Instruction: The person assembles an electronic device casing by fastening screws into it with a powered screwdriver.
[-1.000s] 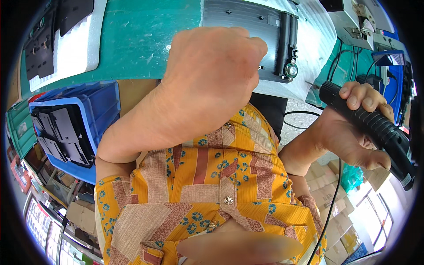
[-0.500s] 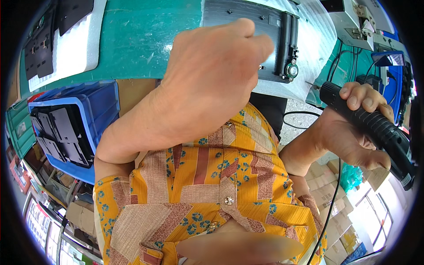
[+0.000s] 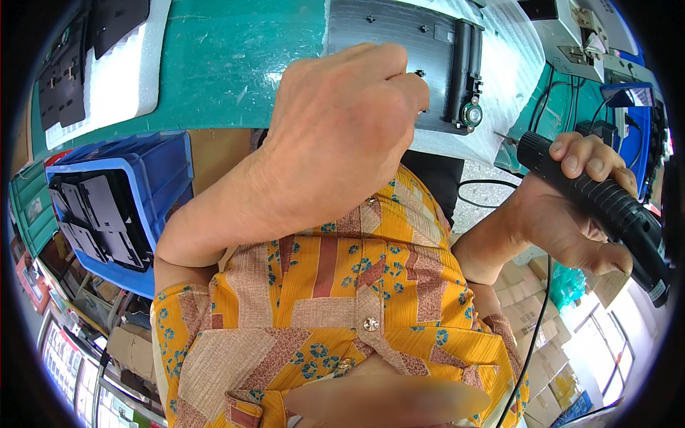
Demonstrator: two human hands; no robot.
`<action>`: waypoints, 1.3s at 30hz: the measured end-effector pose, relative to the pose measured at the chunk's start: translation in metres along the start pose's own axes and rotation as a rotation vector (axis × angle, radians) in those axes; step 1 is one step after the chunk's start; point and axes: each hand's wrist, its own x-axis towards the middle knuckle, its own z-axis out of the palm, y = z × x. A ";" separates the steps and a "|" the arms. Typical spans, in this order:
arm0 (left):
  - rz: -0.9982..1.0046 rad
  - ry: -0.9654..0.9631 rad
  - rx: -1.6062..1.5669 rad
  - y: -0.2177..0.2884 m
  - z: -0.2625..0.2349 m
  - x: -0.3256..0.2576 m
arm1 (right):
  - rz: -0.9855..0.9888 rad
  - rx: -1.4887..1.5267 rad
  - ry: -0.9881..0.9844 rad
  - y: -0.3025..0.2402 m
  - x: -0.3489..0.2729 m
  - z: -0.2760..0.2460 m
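My left hand (image 3: 346,125) is closed, its back toward me and its fingers curled over the near edge of a flat black plastic panel (image 3: 399,39). Whatever its fingertips hold, if anything, is hidden behind the hand. A thick black tube with a round metal-centred end piece (image 3: 471,115) runs along the panel's right side. My right hand (image 3: 564,214) is wrapped round a black electric screwdriver (image 3: 606,196), held to the right of the panel. Its thin bit (image 3: 508,137) points left, toward the panel's near right corner, apart from it.
White foam sheet (image 3: 510,64) lies under the panel on a green bench top (image 3: 221,64). More black parts (image 3: 64,89) rest on foam at far left. A blue crate (image 3: 160,167) of black panels stands below the bench edge. A black cable (image 3: 539,321) hangs at right.
My left hand has drawn back slightly toward me and to the left, uncovering a small black clip on the panel. My right hand and the screwdriver have barely moved.
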 end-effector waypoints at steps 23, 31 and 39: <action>-0.049 -0.105 0.101 0.008 0.000 0.002 | -0.007 -0.024 0.017 0.003 -0.002 -0.001; -0.058 -0.090 0.113 0.010 -0.001 0.004 | -0.019 -0.034 0.020 0.002 -0.001 0.001; -0.054 -0.095 0.115 0.010 0.000 0.002 | -0.089 0.039 -0.029 0.007 -0.001 -0.002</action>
